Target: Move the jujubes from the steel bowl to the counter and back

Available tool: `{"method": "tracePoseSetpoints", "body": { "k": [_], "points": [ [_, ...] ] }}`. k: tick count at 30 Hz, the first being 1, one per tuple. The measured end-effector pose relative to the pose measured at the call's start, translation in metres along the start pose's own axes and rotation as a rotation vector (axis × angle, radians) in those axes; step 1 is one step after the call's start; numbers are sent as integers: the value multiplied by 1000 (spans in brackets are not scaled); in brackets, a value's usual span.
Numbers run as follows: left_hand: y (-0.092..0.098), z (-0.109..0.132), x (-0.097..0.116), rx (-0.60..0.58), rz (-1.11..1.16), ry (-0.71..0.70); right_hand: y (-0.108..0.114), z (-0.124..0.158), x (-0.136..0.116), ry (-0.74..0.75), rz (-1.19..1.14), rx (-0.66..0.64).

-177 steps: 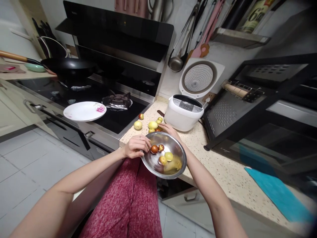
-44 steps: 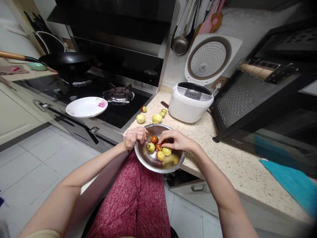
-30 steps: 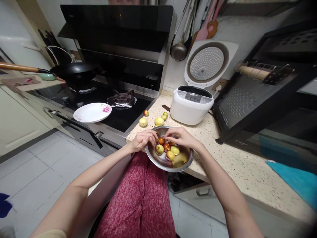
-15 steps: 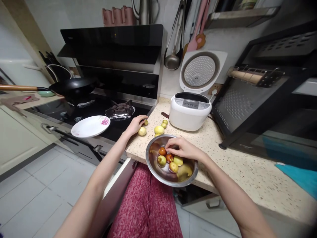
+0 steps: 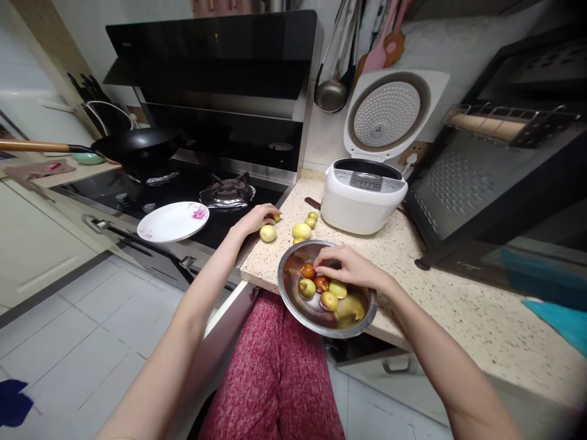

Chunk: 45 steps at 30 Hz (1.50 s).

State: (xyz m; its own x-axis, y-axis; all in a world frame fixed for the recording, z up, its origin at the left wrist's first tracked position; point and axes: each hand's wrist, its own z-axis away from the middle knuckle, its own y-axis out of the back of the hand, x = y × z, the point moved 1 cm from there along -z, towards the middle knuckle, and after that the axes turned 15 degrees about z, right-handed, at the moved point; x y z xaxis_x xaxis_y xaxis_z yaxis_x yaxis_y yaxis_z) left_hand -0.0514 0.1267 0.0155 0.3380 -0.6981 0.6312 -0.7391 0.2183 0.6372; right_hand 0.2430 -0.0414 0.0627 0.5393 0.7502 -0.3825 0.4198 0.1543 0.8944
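My left hand [image 5: 257,219] rests on the counter corner, its fingers curled over a small green jujube [image 5: 276,217] that they partly hide. A pale green jujube [image 5: 268,233] lies just below that hand. My right hand [image 5: 345,265] reaches into a steel bowl [image 5: 293,311], fingers bent and fingertips against a red-brown jujube [image 5: 307,271]. Around it in the bowl sit other green and brownish jujubes [image 5: 329,300]. The bowl overhangs the counter's front edge above my lap. More green jujubes [image 5: 301,231] lie on the counter behind the bowl.
A white rice cooker [image 5: 362,201] stands with its lid up. The flowered white plate [image 5: 172,223] sits at the stove's front, with a wok [image 5: 137,143] behind. A dark oven [image 5: 486,214] and blue cloth [image 5: 557,324] are at the right. An open drawer [image 5: 229,308] is below.
The camera view has tilted down slightly, shifting the scene up and right. Both hands keep nearly the same places, the left at the counter jujube, the right in the bowl.
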Motion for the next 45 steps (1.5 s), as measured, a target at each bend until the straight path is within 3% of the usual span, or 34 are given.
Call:
{"method": "tracePoseSetpoints", "body": {
  "k": [7, 12, 15, 18, 24, 29, 35, 45],
  "points": [
    [-9, 3, 8, 67, -24, 3, -1, 1, 3, 7, 9, 23],
    [-11, 10, 38, 335, 109, -89, -2, 1, 4, 7, 20, 23],
    [-15, 15, 60, 426, 181, -145, -1, 0, 4, 7, 21, 26],
    [-23, 20, 78, 390, 262, -220, -1, 0, 5, -1, 26, 30],
    [-36, 30, 97, 100, 466, -310, -3, 0, 7, 18, 57, 91],
    [-45, 31, 109, -58, 526, -306, -1, 0, 7, 31, 48, 273],
    [-51, 32, 122, -49, 491, -305, -3, 1, 11, 50, 44, 421],
    [-55, 41, 147, 51, 248, -473, -1, 1, 3, 43, 10, 398]
  ]
}}
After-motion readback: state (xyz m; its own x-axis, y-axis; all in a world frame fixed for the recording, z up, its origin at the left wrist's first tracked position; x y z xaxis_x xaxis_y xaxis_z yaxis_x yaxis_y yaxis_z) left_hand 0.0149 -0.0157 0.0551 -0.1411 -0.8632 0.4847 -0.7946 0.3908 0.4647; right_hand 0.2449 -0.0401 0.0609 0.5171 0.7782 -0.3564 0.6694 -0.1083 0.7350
